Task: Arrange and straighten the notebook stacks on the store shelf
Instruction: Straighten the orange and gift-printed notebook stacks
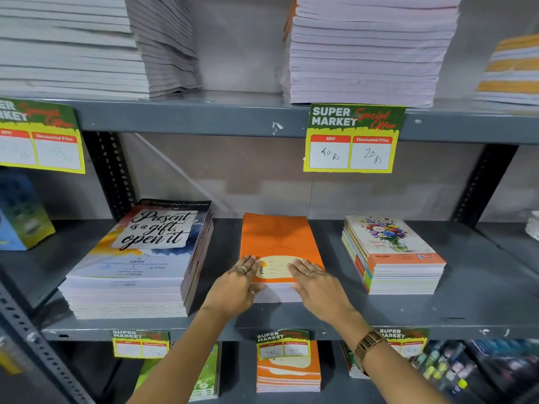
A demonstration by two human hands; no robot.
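Head view: my left hand [237, 282] and right hand [316, 282] lie flat with fingers extended on the front edge of the orange notebook stack [277, 240], pressing its top cover without grasping it. The stack sits centred on the grey middle shelf [481, 298], between the "Present is a gift" stack [140, 258] and the floral stack [388, 252].

We reach forward with both forearms converging. Our left hand [236, 282] lies palm-down with fingers spread, thumb curled below; our right hand [316, 282] lies flat beside it, fingers extended, a watch at the wrist.
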